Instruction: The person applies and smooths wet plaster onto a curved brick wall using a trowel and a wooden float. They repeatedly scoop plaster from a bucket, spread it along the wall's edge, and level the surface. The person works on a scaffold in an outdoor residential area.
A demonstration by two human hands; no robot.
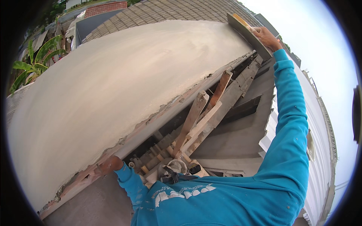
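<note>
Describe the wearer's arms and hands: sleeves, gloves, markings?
Both arms wear long bright teal-blue fabric sleeves reaching the wrists, part of one top with white printed lettering across the chest. The right sleeve shows small dark specks. Left hand and right hand are bare: no gloves, and no watch or rings visible.

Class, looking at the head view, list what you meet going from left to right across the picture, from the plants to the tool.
Banana plant → left hand on the slab's edge → smooth wet cement slab → leaning wooden planks → right hand holding a long float.
</note>
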